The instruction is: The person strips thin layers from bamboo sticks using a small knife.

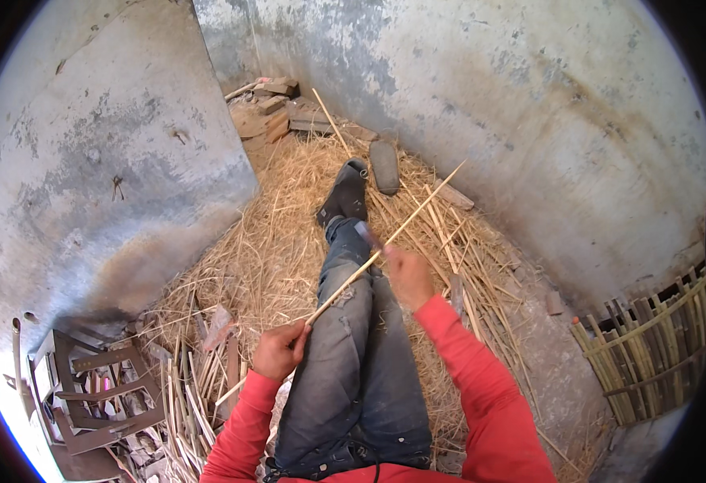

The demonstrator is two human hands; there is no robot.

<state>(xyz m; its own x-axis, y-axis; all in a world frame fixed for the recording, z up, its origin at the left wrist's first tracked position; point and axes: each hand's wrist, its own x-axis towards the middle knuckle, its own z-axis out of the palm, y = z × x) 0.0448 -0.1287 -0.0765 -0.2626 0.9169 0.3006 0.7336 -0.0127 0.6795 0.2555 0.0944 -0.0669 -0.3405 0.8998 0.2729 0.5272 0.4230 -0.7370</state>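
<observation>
My left hand pinches the lower end of a long pale stick above my left thigh. The stick slants across my legs, up and to the right, its far tip over the straw. Closed by the stick's middle, my right hand grips what looks like a small knife. Its blade is smeared by motion and lies against or close to the stick; I cannot tell which. Below them stretch my legs in worn dark jeans, one dark shoe showing at the far end.
Straw shavings cover the floor. Split sticks lie to the right, and more sticks at lower left beside a brown frame. A woven stick basket stands far right. Bricks and a loose sole lie near the walls.
</observation>
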